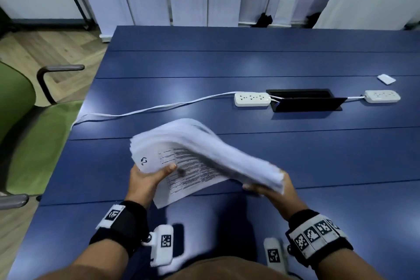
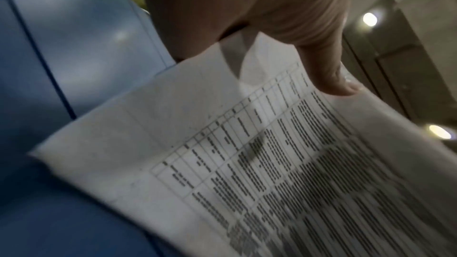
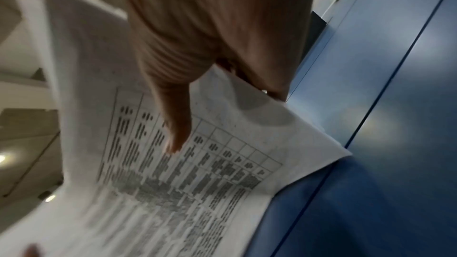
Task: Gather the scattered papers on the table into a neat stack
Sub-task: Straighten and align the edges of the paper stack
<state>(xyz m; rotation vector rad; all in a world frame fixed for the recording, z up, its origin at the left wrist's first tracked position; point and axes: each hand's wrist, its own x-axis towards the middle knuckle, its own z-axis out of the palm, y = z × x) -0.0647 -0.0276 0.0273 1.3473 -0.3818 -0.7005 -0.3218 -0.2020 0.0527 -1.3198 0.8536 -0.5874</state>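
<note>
1. Papers [image 1: 200, 154] up off the blue tabletop [image 1: 295, 166], one thick bundle held between both hands near the front edge, blurred with motion.
2. Left hand [image 1: 145, 179] has the bundle's left end: thumb pressed on top of the printed sheet, palm and fingers beneath, so it is gripping the papers. In the left wrist view the thumb [image 2: 329, 77] lies flat on a page ruled into a table with lines of text.
3. Right hand [image 1: 272, 186] grips the right end, where the sheet edges fan out thick; fingers curl under the bundle. In the right wrist view the thumb [image 3: 178, 134] lies across the printed grid while the other fingers clamp the far side.
4. Bundle bows in the middle, its far part arched upward and away from the person, the lowest printed sheet drooping toward the tabletop between the two hands.
5. Behind the papers, a white power strip [image 1: 252, 99] lies on the tabletop, its white cable [image 1: 141, 112] trailing off the left edge.
6. Just right of it sits a black cable box [image 1: 306, 100] with its flap raised, then a second power strip [image 1: 383, 96] and a small white card [image 1: 386, 79] farther back.
7. Green chair [image 1: 27, 125] stands at the tabletop's left side.
</note>
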